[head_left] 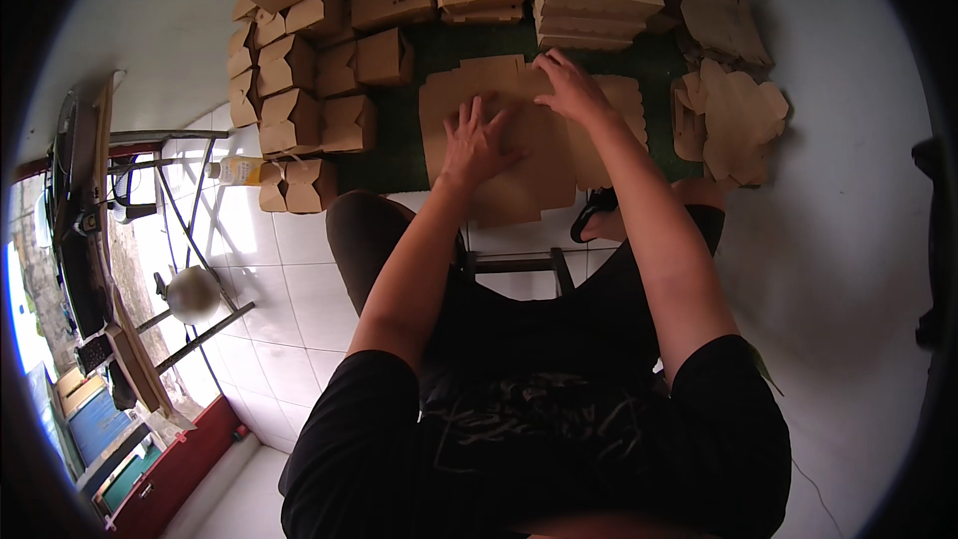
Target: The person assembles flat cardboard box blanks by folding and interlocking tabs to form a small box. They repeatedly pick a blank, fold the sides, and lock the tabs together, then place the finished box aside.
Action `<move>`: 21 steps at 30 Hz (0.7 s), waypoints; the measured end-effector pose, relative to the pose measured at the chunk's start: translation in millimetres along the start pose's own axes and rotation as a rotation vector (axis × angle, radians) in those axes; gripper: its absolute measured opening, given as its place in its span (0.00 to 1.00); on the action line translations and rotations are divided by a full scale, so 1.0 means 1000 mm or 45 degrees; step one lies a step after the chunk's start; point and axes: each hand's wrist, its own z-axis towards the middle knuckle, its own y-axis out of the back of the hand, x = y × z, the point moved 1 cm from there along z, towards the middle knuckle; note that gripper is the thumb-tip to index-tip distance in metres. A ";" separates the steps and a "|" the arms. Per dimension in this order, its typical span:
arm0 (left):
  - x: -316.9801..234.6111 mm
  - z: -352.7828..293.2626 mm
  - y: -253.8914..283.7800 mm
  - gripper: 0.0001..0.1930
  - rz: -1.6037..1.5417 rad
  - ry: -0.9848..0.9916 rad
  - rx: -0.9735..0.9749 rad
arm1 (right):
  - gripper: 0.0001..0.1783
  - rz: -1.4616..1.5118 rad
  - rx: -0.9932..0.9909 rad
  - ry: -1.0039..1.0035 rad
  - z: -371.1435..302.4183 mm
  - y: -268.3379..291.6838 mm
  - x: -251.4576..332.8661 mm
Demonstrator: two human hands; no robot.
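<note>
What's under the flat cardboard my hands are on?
A green surface shows beyond the left and right edges of the flat cardboard and appears to run beneath it. Whatever lies under its middle is covered, so I can't tell.

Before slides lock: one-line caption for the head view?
Left hand spread over flat brown cardboard, right hand near its far edge, folded boxes at left.

Daylight is entering through the left opening (150, 255), glaring on floor tiles (249, 230); the black shirt (599, 459) is lying in shadow; dark fisheye edges are curving.
</note>
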 end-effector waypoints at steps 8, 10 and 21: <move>-0.006 0.011 0.010 0.55 -0.083 0.054 0.049 | 0.19 -0.012 -0.305 0.109 -0.032 -0.007 0.006; -0.008 0.017 0.009 0.56 -0.133 0.036 0.065 | 0.19 0.045 -0.271 0.050 -0.041 -0.009 0.007; -0.006 0.022 -0.011 0.47 -0.099 -0.273 0.043 | 0.24 -0.101 -0.341 0.220 -0.090 -0.022 0.010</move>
